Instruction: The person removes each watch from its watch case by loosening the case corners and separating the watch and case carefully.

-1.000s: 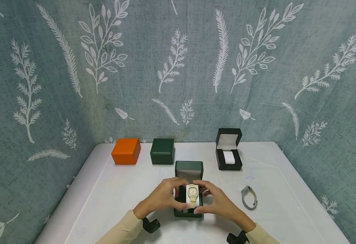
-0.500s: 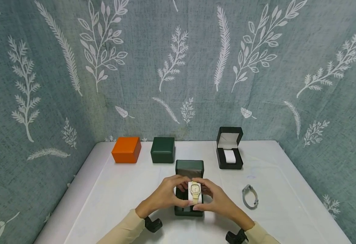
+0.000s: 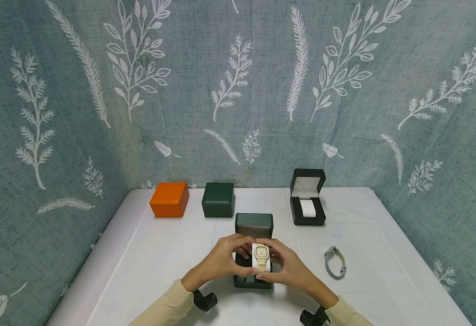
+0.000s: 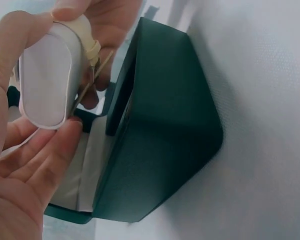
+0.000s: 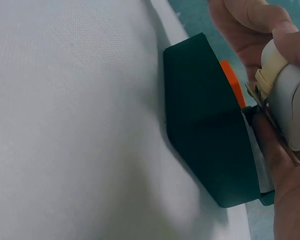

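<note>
On the far left of the white table point(image 3: 148, 258) an orange box point(image 3: 169, 199) sits shut, and just beside it a closed dark green box point(image 3: 218, 199); I touch neither.

My left hand point(image 3: 220, 262) comes next, its fingers point(image 4: 50, 165) curled round one end of the white pillow point(image 4: 45, 82), pinching it between thumb and fingertips. The cream watch point(image 3: 261, 256) is strapped round that pillow, face up, and I hold the pair just above the base of the open green box point(image 3: 253, 251), whose lid stands upright behind my knuckles. My right hand point(image 3: 290, 270) grips the other end of the pillow the same way, thumb near the strap. So both hands are grasping the watch on its cushion, neither one released.

As I judge it, I am in the middle of seating the watch in its box: the pillow hovers over the well but is not pressed home. The next move calls for lowering it level, square with the walls, then pushing down evenly with both thumbs so the strap does not catch on the rim.

Further right an open black box point(image 3: 308, 197) shows a bare white cushion, and a grey watch point(image 3: 335, 263) lies loose on the table, well apart from my hands.
</note>
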### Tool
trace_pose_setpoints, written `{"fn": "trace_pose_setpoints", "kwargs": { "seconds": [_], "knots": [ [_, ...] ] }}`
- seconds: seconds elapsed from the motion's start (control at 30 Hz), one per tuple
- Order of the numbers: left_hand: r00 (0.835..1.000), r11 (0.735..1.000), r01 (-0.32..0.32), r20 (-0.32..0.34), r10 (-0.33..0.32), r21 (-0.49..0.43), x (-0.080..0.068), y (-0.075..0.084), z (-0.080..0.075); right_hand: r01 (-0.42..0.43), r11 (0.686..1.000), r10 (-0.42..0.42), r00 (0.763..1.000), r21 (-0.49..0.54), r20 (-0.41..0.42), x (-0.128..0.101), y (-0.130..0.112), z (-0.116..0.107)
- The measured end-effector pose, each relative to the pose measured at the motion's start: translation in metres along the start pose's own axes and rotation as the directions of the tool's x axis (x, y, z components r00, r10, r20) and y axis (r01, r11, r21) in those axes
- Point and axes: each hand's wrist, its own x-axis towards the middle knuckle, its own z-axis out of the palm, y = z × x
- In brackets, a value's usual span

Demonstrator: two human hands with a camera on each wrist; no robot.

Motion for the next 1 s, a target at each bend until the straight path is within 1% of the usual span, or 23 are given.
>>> {"fn": "trace_pose_setpoints", "kwargs": {
  "seconds": [0.1,0.23,0.5,0.63,0.73,0.9,1.0],
  "knots": [
    [1.000,1.000,-0.007,-0.009,0.007,0.000,-0.0001,-0.0003,-0.0002,0.037,0.999,-0.037,0.999,-0.014,-0.007,0.0007,-0.0004,0.0002],
    [1.000,1.000,-0.015,-0.011,0.015,0.002,0.0005,0.0001,-0.0005,0.060,0.998,-0.060,0.998,-0.020,-0.007,0.0005,-0.0014,-0.0006],
    [1.000,1.000,0.017,0.011,-0.016,-0.011,-0.0005,-0.0019,-0.0003,0.037,0.999,-0.037,0.999,0.000,-0.006,0.0006,-0.0029,-0.0008],
    [1.000,1.000,0.020,0.013,-0.020,-0.017,-0.0019,-0.0031,0.0004,0.032,0.999,-0.032,0.999,0.011,-0.006,0.0008,-0.0029,0.0005],
    [1.000,1.000,0.021,0.013,-0.021,-0.016,-0.0030,-0.0033,0.0009,0.042,0.999,-0.042,0.999,-0.006,-0.013,0.0006,-0.0028,0.0017],
    [1.000,1.000,0.014,0.010,-0.014,0.013,-0.0039,-0.0036,0.0011,0.073,0.996,-0.074,0.997,-0.055,-0.023,-0.0005,-0.0010,0.0015],
    [1.000,1.000,0.014,0.004,-0.014,0.018,-0.0040,-0.0040,0.0004,0.075,0.996,-0.076,0.997,-0.055,-0.027,-0.0017,0.0015,-0.0004]
  ]
}}
